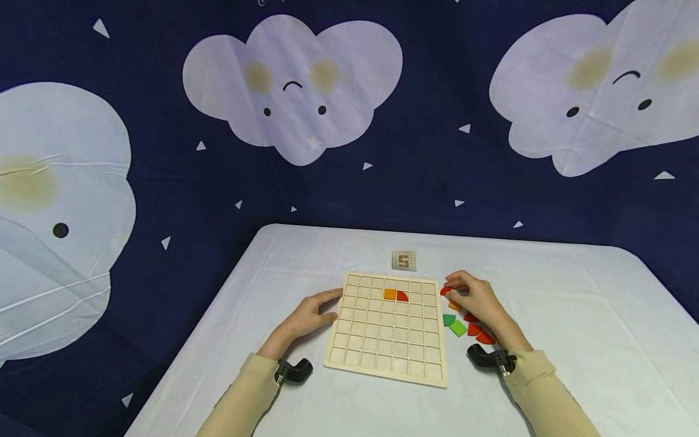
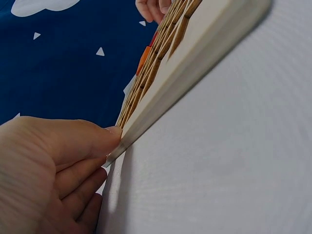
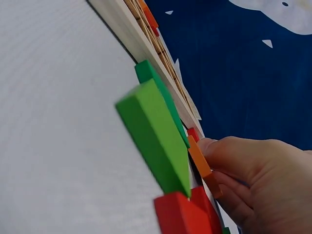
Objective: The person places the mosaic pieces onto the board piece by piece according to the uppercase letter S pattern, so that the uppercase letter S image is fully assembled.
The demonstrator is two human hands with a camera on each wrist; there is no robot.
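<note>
A pale wooden grid board (image 1: 371, 334) lies on the table, with an orange square (image 1: 390, 294) and a red quarter-circle (image 1: 402, 296) side by side in cells of an upper row. My left hand (image 1: 306, 315) touches the board's left edge, index finger and thumb spread apart; in the left wrist view the thumb (image 2: 92, 141) meets the board's rim. Beyond the board's right edge, my right hand (image 1: 477, 300) pinches a red piece (image 1: 445, 291) between thumb and fingers. In the right wrist view, an orange piece (image 3: 204, 165) is close beside that thumb.
Near the right hand lie a green quarter-circle (image 1: 449, 320), a light green square (image 1: 458, 328) and several red pieces (image 1: 485, 338). A small pattern card (image 1: 404, 261) lies behind the board. Dark blue cloth with clouds (image 1: 426, 200) hangs behind the white table (image 1: 590, 315).
</note>
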